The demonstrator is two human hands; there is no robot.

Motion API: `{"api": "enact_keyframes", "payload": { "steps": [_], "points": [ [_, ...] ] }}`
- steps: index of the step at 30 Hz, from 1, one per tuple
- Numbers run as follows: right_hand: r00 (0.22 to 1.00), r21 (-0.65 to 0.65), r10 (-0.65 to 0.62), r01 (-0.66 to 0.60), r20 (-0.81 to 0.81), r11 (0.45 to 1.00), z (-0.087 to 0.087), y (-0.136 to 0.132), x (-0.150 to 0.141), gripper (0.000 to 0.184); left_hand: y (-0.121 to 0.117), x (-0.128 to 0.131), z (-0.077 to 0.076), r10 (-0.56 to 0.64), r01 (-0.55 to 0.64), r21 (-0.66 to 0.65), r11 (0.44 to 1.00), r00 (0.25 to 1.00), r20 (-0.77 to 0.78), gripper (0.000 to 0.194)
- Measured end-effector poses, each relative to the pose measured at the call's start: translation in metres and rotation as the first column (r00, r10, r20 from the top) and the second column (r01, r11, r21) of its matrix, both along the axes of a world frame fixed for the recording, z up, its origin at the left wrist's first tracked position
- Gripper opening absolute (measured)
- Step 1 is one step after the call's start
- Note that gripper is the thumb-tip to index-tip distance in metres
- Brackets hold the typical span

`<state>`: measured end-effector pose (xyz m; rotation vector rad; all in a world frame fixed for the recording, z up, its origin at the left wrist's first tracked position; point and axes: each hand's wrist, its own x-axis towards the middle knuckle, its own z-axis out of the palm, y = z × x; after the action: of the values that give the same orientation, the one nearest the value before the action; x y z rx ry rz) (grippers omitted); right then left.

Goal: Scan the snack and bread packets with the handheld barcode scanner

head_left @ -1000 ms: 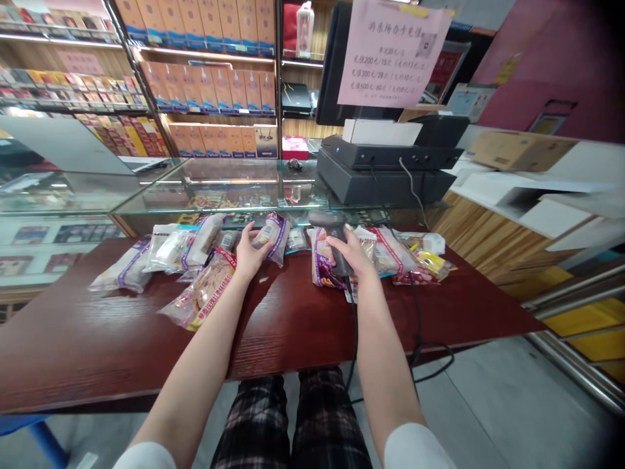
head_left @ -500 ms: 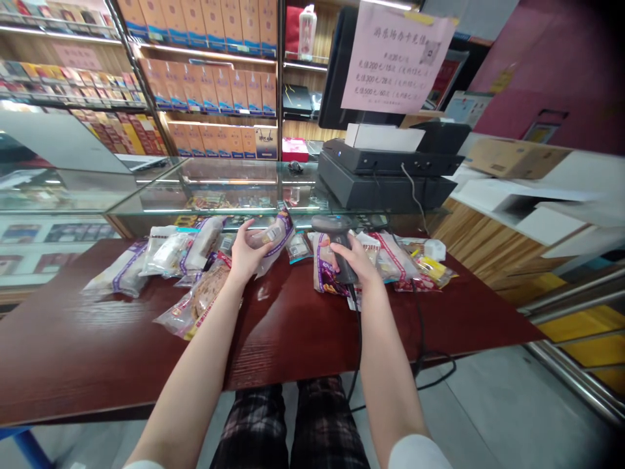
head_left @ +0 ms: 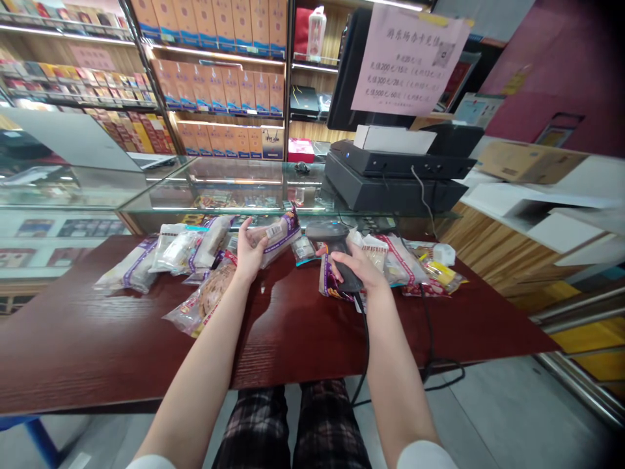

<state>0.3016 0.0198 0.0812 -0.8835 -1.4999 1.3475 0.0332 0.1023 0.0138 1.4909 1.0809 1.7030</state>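
Note:
My left hand grips a clear bread packet with a purple band, lifted and tilted above the dark red table. My right hand is closed round the handle of a grey corded barcode scanner, whose head sits just right of the packet. A purple snack bag lies under the scanner hand. Several more wrapped breads lie to the left, and a round pastry pack rests by my left wrist.
Red-and-white and yellow snack packs lie at the right. A glass counter behind carries a black till and printer with a pink notice. The scanner cable loops off the table's front edge. Shelves of boxes stand behind.
My left hand lifted the purple-banded packet off the table and turned it toward the scanner. My right hand raised the scanner from the pile and drew it slightly back.

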Motion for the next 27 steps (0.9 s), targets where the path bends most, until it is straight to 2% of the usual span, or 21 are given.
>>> {"api": "enact_keyframes", "payload": {
  "steps": [6,14,20,23,27],
  "points": [
    [0.999,-0.015,0.031,-0.031,0.007,0.999,-0.001,0.0,-0.003,0.028,0.0,0.003,-0.002,-0.055,0.052,0.08,0.995,0.998,0.041,0.078],
    [0.997,0.001,0.067,-0.067,0.037,0.998,-0.007,0.004,0.0,0.024,0.001,0.004,-0.005,-0.066,0.064,0.042,0.997,0.997,0.047,0.073],
    [0.997,0.011,0.07,-0.071,0.035,0.997,-0.002,0.002,-0.002,0.027,0.0,0.003,-0.004,-0.064,0.061,0.075,0.995,0.997,0.033,0.074],
    [0.999,0.0,0.033,-0.033,0.02,0.999,0.0,0.001,-0.002,0.03,0.0,0.003,-0.003,-0.011,0.011,0.083,0.996,1.0,-0.001,0.071],
    [0.999,-0.017,0.02,-0.019,0.025,1.0,-0.002,0.003,0.0,0.03,-0.006,-0.002,0.011,0.201,-0.19,0.131,0.973,0.976,-0.078,0.065]
  ]
}}
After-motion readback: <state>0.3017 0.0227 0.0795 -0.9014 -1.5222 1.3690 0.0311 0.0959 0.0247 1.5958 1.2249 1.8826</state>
